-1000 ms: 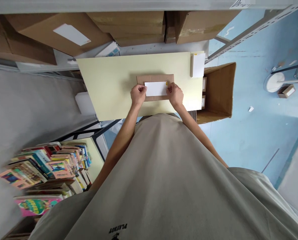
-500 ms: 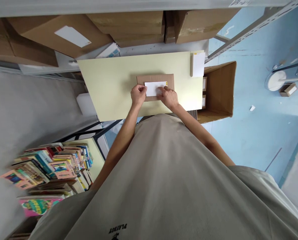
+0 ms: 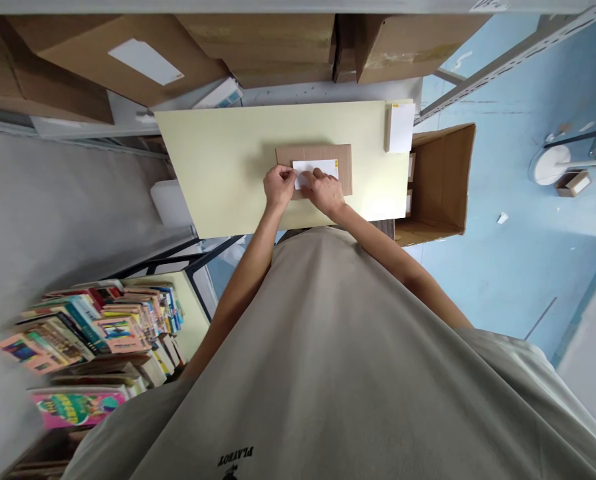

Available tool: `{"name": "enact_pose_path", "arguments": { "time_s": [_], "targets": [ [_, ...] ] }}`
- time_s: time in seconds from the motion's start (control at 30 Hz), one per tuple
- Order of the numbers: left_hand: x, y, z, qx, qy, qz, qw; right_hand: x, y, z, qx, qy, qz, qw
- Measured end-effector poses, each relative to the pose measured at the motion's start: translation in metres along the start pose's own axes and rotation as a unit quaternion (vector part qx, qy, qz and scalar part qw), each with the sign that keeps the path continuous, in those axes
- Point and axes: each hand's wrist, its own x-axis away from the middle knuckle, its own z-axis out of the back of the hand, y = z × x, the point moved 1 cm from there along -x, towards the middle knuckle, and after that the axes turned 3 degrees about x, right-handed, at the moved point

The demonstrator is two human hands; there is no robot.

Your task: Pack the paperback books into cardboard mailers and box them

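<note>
A flat brown cardboard box (image 3: 347,170) lies on the pale yellow tabletop (image 3: 218,167). On its upper face is a white label (image 3: 323,165) with a small yellow mark at its right end. At the label's left end, my left hand (image 3: 279,187) is closed in a pinch on the edge. My right hand (image 3: 327,195) rests over the label's lower middle, fingertips touching its surface and fingers slightly apart, covering part of it.
A stack of white labels (image 3: 401,128) sits at the table's right end. Beside it stands an open carton (image 3: 443,180) with smaller boxes inside. Large cartons (image 3: 278,50) fill the shelf behind. Stacked books (image 3: 123,320) stand at lower left.
My right hand has slid left along the label, toward my left hand, uncovering the label's right end. My left hand stays at the left edge. The whole view has shifted slightly.
</note>
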Motion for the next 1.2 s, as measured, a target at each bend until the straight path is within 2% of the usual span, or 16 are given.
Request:
{"name": "enact_pose_path", "arguments": {
  "time_s": [0.17, 0.43, 0.6, 0.9, 1.1, 1.2],
  "targets": [
    [0.003, 0.006, 0.005, -0.035, -0.001, 0.018, 0.999, 0.002, -0.014, 0.003, 0.035, -0.019, 0.043, 0.998],
    [0.007, 0.011, 0.005, -0.059, 0.001, 0.010, 0.998, -0.009, -0.017, 0.005, 0.053, -0.018, 0.017, 0.998],
    [0.006, 0.009, 0.008, -0.073, -0.009, 0.001, 0.997, -0.011, -0.024, 0.007, 0.074, -0.043, 0.010, 0.996],
    [0.003, 0.003, 0.011, -0.024, -0.019, 0.001, 1.000, 0.011, -0.029, 0.001, 0.100, -0.058, 0.018, 0.993],
    [0.001, -0.006, 0.011, 0.018, -0.015, -0.017, 1.000, -0.009, -0.039, 0.005, 0.084, -0.089, -0.035, 0.992],
    [0.001, -0.007, 0.012, 0.021, -0.031, -0.020, 0.999, -0.005, -0.044, 0.007, 0.082, -0.097, -0.042, 0.991]
  ]
}}
